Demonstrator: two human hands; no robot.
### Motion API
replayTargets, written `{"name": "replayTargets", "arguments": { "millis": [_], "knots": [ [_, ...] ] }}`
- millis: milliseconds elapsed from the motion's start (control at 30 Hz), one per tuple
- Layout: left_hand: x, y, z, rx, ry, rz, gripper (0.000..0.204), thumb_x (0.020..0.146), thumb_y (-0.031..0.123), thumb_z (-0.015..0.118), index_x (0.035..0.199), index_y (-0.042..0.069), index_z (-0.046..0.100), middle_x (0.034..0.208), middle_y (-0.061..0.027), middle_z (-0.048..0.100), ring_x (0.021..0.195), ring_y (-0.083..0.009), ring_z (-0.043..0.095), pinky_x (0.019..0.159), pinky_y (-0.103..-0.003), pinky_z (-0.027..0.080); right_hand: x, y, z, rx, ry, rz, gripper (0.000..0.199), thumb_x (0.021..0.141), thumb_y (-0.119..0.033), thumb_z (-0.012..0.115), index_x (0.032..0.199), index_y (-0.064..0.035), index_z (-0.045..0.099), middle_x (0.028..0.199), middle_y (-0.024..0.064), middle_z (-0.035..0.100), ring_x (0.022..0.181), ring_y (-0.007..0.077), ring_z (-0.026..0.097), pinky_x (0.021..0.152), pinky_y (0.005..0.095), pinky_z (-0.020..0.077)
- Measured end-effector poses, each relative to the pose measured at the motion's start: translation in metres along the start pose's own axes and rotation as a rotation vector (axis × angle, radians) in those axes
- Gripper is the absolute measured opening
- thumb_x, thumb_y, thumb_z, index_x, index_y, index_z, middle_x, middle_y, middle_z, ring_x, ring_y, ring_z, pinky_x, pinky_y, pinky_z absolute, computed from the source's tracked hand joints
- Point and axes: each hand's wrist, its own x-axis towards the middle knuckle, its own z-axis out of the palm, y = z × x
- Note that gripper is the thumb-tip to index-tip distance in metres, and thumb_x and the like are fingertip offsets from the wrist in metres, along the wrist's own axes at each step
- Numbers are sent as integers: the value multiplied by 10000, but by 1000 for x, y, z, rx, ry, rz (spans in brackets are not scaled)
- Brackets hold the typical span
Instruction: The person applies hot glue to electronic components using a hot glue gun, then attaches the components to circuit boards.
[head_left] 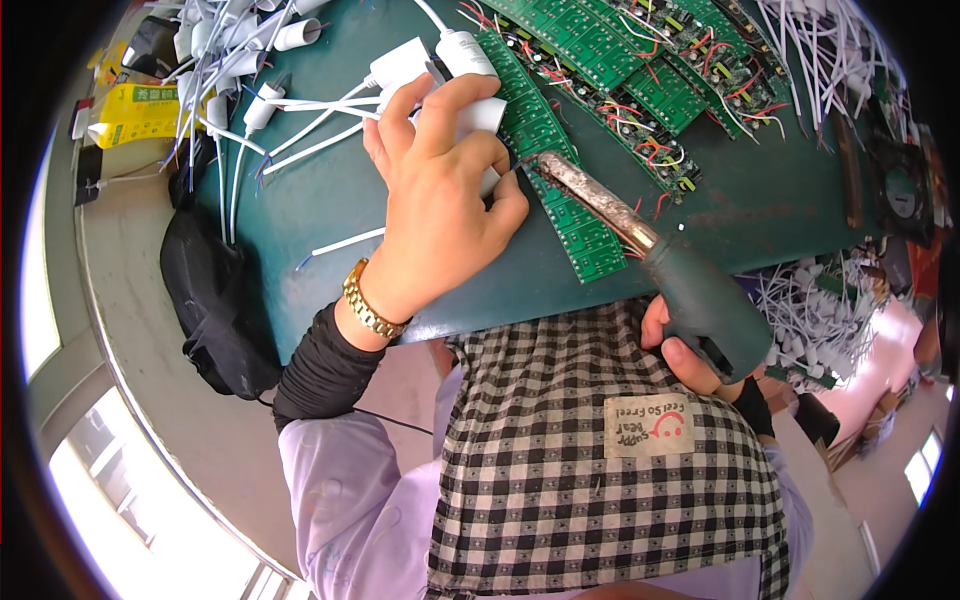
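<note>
My left hand [440,190], with a gold watch at its wrist, is closed on white cylindrical plastic housings [482,118] with white cables. Its fingertips lie by the left edge of a long green circuit board strip [570,215]. My right hand [690,350] grips the dark green handle of a soldering iron [600,205] near the table's front edge. The iron's tip meets the strip's left edge, close to my left fingers; whether it touches a wire there is too small to tell. Another white housing [465,55] lies just beyond the left hand.
More green circuit boards [600,50] with red and white wires spread across the far side of the green table [760,190]. White cabled housings [225,60] pile up at far left, beside a yellow package [135,115]. White cables [830,50] lie at far right; more cabled pieces [815,310] sit below.
</note>
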Motion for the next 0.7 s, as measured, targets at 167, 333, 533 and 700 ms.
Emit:
{"name": "replayTargets", "arguments": {
  "millis": [167,333,533,700],
  "knots": [
    [0,-3,3,-7,6,2,127,606,34,643,705,73,574,1258,-75,496,1202,-416,340,1013,-502,241,5,-18,6,275,92,104,475,867,-267,592,1213,-19,381,822,118,537,736,212,551,695,337,466],
    [-1,-7,6,-51,60,51,107,605,72,667,625,74,562,1266,-41,463,1196,-423,335,859,-693,249,8,-16,10,341,181,61,552,871,-313,589,1265,-10,351,793,120,533,716,207,545,676,340,466],
    [-2,-6,4,-47,45,37,104,614,66,665,624,78,562,1273,-42,463,1204,-419,336,857,-704,247,8,-13,12,305,183,43,577,870,-340,587,1275,-7,348,781,114,533,699,205,536,656,335,463],
    [-3,-8,3,-101,74,37,122,600,52,680,654,87,577,1267,-45,494,1208,-399,344,946,-575,257,1,-10,8,337,219,2,581,865,-351,595,1267,-8,353,777,109,529,685,203,528,647,339,464]
  ]
}}
